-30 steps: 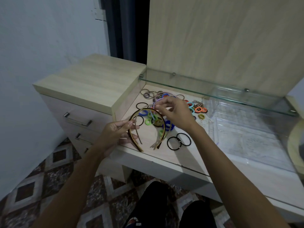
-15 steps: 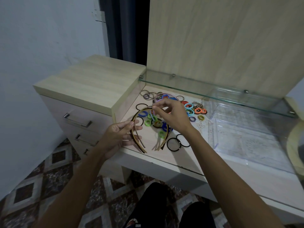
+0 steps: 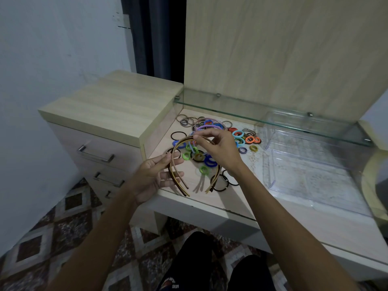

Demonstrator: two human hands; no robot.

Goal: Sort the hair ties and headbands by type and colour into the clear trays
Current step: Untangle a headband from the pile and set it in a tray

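Brown and tan headbands (image 3: 175, 175) arch over a heap of coloured hair ties (image 3: 206, 159) on the dresser top. My left hand (image 3: 154, 175) grips their left legs between thumb and fingers. My right hand (image 3: 218, 149) pinches the top of the arch. A purple headband (image 3: 207, 127) lies behind, among blue, orange and grey ties. Two black ties (image 3: 227, 179) lie by the headbands' right ends. Clear trays (image 3: 304, 164) stand to the right, apart from both hands.
A raised drawer unit (image 3: 113, 108) stands at the left. A glass shelf (image 3: 273, 114) runs above the back of the dresser top. The front edge of the dresser top (image 3: 210, 203) is just below the headbands. My knees show over the patterned floor.
The right hand has shifted slightly along the top of the headbands' arch. The left hand keeps its hold on their left side.
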